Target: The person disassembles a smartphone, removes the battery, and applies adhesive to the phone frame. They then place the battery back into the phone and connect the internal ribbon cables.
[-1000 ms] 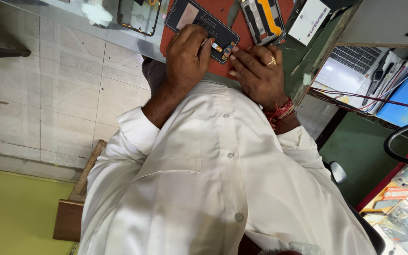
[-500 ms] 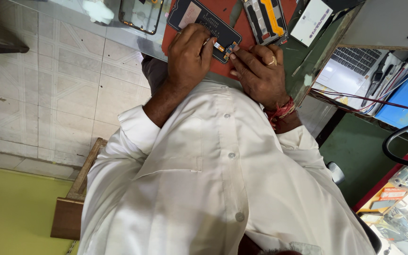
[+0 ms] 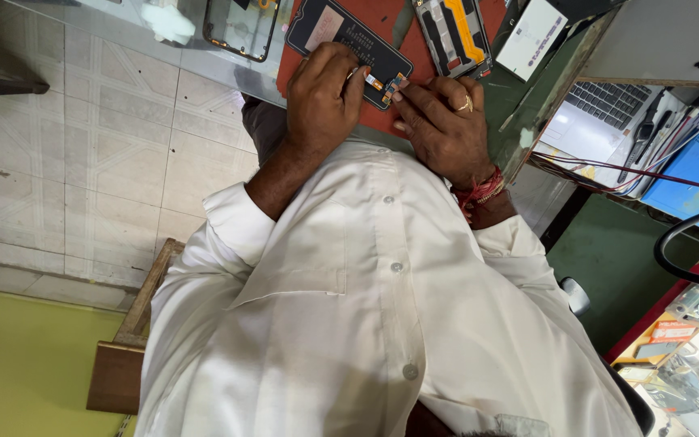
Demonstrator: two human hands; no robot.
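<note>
My left hand (image 3: 321, 97) presses closed on the dark phone screen panel (image 3: 348, 47), near the red mat's (image 3: 382, 20) near edge. My right hand (image 3: 442, 121) pinches its flex connector (image 3: 388, 83) (ring visible). Opened phone frame (image 3: 455, 32) lies beside.

A person in a white shirt (image 3: 349, 324) leaned over a red work mat (image 3: 382, 24). The left hand (image 3: 321, 97) and right hand (image 3: 442, 125) pinched a small flex connector (image 3: 383, 82) at the edge of a dark phone screen panel (image 3: 345, 44). An opened phone frame (image 3: 453, 32) lay just beside it.
</note>
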